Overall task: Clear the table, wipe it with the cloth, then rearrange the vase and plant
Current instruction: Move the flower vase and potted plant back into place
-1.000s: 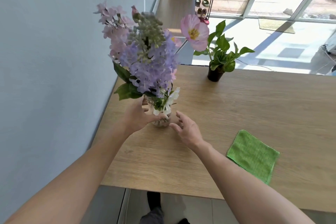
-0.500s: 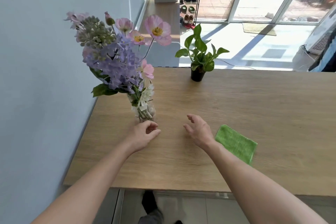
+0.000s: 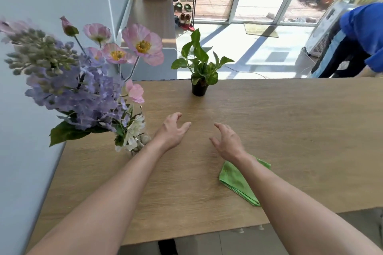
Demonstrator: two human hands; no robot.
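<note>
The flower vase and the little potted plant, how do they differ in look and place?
The flower vase is clear glass holding tall purple and pink blooms; the potted plant is a black pot with green leaves only. The vase stands at the table's left edge beside the left hand; the plant stands at the far edge. Both stand upright, untouched.

head-worn view, down over table (image 3: pixel 269 122)

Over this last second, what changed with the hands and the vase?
The left hand let go of the vase and moved right, forward toward the plant; the right hand went forward too, both open and empty. The cloth stayed flat on the table.
</note>
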